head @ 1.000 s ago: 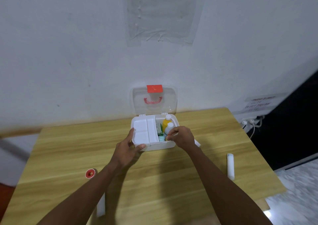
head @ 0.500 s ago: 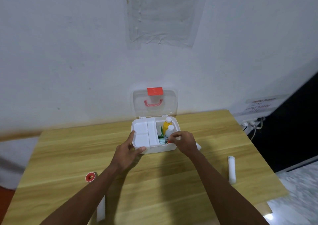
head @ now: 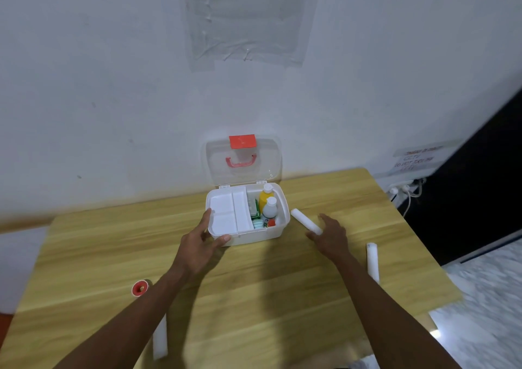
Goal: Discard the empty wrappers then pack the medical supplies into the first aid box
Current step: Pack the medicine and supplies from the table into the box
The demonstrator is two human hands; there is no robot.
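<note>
Wooden table [head: 113, 241], bottles [head: 269, 212] in box [head: 254, 237]

I see a bench [head: 113, 241] of pale wood grain with a smooth, faintly satin top. The first aid box [head: 254, 234] is smooth white plastic with a slight gloss; its lid [head: 214, 165] is clear plastic. The white roll [head: 306, 221] looks matt, cloth-like. The wall [head: 113, 86] is matt, scuffed paint.
</note>
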